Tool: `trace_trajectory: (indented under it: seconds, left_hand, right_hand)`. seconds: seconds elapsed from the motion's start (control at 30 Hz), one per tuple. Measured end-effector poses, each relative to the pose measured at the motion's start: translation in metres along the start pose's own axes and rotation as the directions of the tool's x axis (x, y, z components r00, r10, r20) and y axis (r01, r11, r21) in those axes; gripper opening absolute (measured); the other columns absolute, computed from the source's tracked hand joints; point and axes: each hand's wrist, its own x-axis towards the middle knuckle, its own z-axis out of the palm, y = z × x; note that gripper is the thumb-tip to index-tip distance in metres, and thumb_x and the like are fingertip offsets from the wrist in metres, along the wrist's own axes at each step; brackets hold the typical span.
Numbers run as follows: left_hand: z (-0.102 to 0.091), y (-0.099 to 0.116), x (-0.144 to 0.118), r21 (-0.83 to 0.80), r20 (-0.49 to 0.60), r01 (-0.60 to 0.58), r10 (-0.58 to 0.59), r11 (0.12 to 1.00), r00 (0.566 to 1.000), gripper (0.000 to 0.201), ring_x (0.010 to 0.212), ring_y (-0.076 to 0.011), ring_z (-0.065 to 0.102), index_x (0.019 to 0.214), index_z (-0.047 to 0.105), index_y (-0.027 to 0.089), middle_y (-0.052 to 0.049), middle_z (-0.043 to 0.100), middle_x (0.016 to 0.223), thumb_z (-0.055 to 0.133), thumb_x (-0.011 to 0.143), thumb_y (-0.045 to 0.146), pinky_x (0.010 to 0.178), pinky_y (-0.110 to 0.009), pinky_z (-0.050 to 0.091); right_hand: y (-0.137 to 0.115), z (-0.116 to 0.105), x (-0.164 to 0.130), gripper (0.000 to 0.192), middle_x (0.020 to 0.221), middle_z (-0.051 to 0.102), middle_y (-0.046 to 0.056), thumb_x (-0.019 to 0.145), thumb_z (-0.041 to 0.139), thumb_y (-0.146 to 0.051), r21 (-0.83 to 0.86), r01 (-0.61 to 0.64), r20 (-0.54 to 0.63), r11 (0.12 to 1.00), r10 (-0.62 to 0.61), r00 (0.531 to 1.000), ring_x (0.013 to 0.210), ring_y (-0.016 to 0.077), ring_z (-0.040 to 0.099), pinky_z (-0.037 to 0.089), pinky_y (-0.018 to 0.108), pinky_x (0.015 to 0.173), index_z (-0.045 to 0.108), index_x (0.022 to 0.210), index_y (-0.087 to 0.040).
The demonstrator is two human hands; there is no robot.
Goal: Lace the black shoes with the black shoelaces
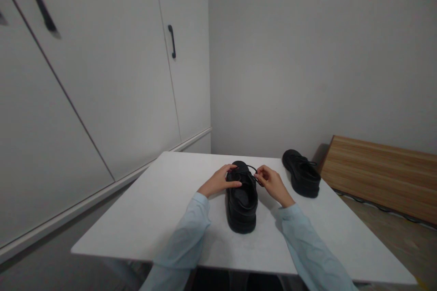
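I see a shoe (241,200) mid-worktop (150,218), heel nearest me, long axis toward twelve. My left hand (220,181) grips its top at eleven; my right hand (271,182) seemingly pinches the lace (253,169) at one. Second shoe (302,172) farther, at two.

Second black shoe (302,172) on the white table (143,218) right of the hands, white cupboard doors (102,77) with black handle (171,41) beyond on the left, wooden board (378,175) far right

I see a black shoe (241,202), another black shoe (302,173), white worktop (153,209), my light blue sleeves (186,236), white cupboard doors (102,90), black handle (171,41), brown striped wood board (378,172)
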Motion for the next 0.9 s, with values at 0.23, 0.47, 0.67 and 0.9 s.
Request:
trace_trajectory:
  seconds: [0.23,0.47,0.67,0.9]
  left_hand:
    - [0.000,0.003,-0.001,-0.016,-0.012,0.010,-0.010,1.000,1.000,0.061,0.117,-0.0242,0.048,0.119,0.053,0.022,-0.010,0.052,0.127,0.075,0.065,0.040,0.099,-0.039,0.038]
    - [0.000,0.002,-0.001,0.003,-0.001,-0.004,0.004,1.000,1.000,0.060,0.116,-0.0232,0.048,0.119,0.052,0.021,-0.010,0.052,0.125,0.073,0.066,0.041,0.098,-0.037,0.039]
    - [0.000,-0.001,-0.001,-0.003,0.002,-0.007,0.007,1.000,1.000,0.060,0.117,-0.0239,0.048,0.119,0.053,0.022,-0.010,0.052,0.126,0.073,0.066,0.041,0.097,-0.037,0.040]
    - [0.000,-0.005,0.000,-0.030,0.009,-0.002,0.002,1.000,1.000,0.060,0.118,-0.0239,0.047,0.119,0.052,0.023,-0.009,0.052,0.127,0.073,0.066,0.043,0.096,-0.037,0.042]
  right_hand:
    - [0.002,-0.001,0.000,0.019,0.055,0.058,-0.001,0.078,0.056,-0.035,-0.207,0.014,0.034,0.978,-0.007,0.999,0.051,0.0144,0.051,0.037,0.025,0.052,0.065,0.084,-0.019]
    - [0.003,-0.004,-0.001,0.021,0.061,0.065,0.004,0.077,0.054,-0.034,-0.364,0.029,0.071,0.931,-0.004,0.997,0.057,0.0186,0.057,0.038,0.028,0.057,0.070,0.076,-0.019]
    - [0.008,-0.003,0.000,0.018,0.058,0.064,0.002,0.074,0.055,-0.032,-0.399,-0.020,0.004,0.917,0.024,1.000,0.055,0.0175,0.056,0.036,0.027,0.055,0.069,0.069,-0.020]
    - [0.011,-0.006,0.002,0.015,0.059,0.060,0.001,0.068,0.054,-0.031,-0.365,-0.101,-0.155,0.926,0.047,0.987,0.055,0.0161,0.052,0.037,0.028,0.057,0.062,0.061,-0.020]
